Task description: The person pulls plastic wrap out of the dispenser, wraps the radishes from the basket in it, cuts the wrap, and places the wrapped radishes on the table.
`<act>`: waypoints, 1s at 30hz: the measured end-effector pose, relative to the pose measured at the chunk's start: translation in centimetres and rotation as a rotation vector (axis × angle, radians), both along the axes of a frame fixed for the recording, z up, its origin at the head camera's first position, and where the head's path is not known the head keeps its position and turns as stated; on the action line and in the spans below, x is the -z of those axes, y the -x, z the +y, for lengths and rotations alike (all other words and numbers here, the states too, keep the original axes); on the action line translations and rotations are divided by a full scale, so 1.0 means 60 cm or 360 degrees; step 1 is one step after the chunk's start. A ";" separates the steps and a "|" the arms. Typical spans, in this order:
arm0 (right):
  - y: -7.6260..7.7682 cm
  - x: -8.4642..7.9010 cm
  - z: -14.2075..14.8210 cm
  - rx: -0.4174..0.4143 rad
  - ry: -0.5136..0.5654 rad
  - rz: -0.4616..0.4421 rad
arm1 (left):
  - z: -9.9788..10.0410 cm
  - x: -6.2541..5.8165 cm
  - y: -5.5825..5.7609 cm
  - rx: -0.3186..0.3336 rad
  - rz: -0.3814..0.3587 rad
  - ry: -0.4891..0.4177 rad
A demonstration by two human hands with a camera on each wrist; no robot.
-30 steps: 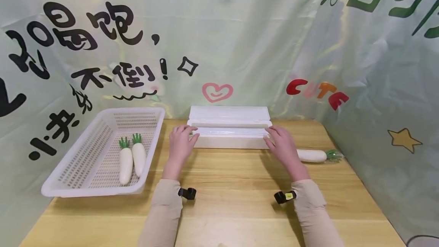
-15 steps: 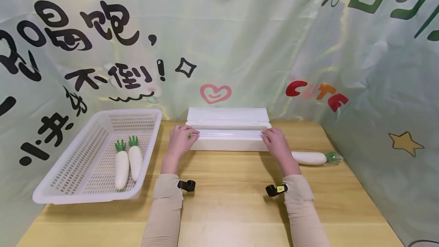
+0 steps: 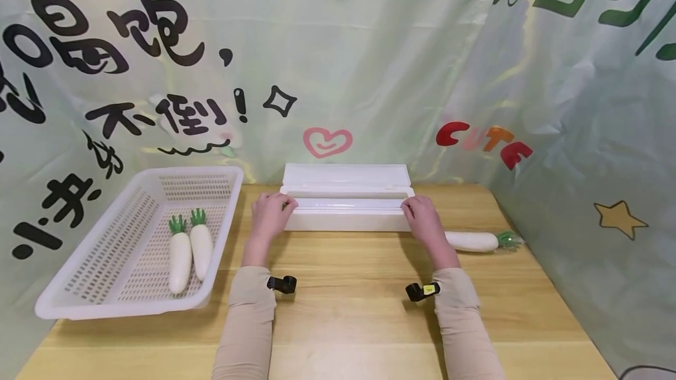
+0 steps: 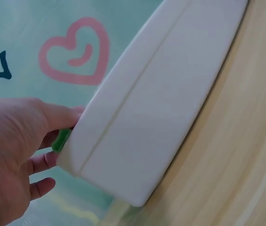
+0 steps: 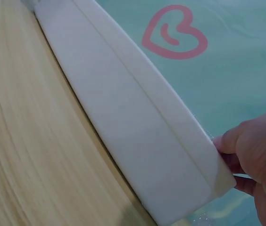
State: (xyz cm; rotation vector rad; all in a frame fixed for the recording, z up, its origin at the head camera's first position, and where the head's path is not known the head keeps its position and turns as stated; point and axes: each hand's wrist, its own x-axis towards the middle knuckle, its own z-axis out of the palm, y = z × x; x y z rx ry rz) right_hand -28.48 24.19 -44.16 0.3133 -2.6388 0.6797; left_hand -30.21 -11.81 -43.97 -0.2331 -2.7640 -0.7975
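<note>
A long white plastic wrap dispenser point(image 3: 345, 223) lies across the back of the table, its lid point(image 3: 345, 175) raised. Clear, shiny plastic wrap point(image 3: 345, 204) shows along its top. At the left front corner my left hand point(image 3: 269, 216) pinches the wrap's edge between thumb and index finger. A green cutter slider point(image 4: 61, 140) sits beside those fingers in the left wrist view. My right hand point(image 3: 424, 221) pinches at the opposite corner, its other fingers curled behind the end. The wrap between the fingertips is barely visible. A white radish point(image 3: 472, 241) lies just right of that hand, its green top in clear film.
On the left stands a white perforated basket point(image 3: 132, 314). Inside it lie two white radishes, one nearer point(image 3: 180, 263) and one beside it point(image 3: 202, 251). Printed fabric point(image 3: 369, 75) hangs right behind the table point(image 3: 348, 304). A camera is strapped to each wrist.
Both hands have gone from spread fingers at the dispenser's ends to pinching at its front corners. The right hand came slightly inward. The head view has shifted a little.
</note>
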 end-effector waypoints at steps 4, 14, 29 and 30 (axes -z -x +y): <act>0.002 0.003 -0.004 0.0034 0.0049 0.0050 | 0.005 0.000 0.001 -0.0021 0.0026 0.0035; 0.004 0.000 -0.008 0.0107 0.0197 0.0093 | 0.022 -0.004 0.003 -0.0058 0.0202 -0.0006; 0.029 -0.044 -0.011 0.0026 0.0111 0.0139 | 0.021 -0.040 0.031 -0.0031 0.0440 0.0058; 0.032 -0.048 -0.011 0.0023 0.0106 0.0130 | 0.019 -0.044 0.034 -0.0026 0.0451 0.0060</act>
